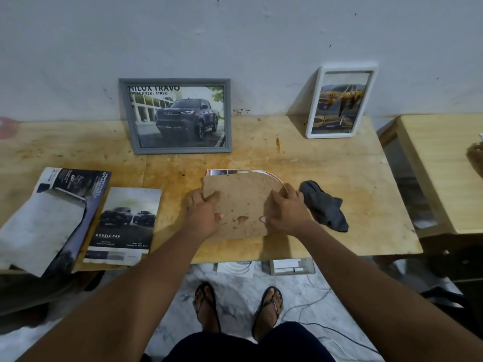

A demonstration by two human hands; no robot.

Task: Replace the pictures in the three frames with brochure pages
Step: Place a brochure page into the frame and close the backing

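A brown backing board (241,202) lies flat near the table's front edge. My left hand (203,212) grips its left edge and my right hand (286,214) its right edge. A brochure page (230,171) sticks out from under the board at the far side, its right corner curling up beside my right fingers. A grey frame (176,116) with a dark pickup picture leans on the wall at the back. A white frame (341,100) holding a yellow vehicle picture leans at the back right. Loose brochure pages (122,226) and an open brochure (52,212) lie at the left.
A dark grey cloth (324,205) lies just right of my right hand. The wooden table (339,165) ends close to my body; a second table (444,165) stands to the right. Below are my sandalled feet, cables and a white box on the marble floor.
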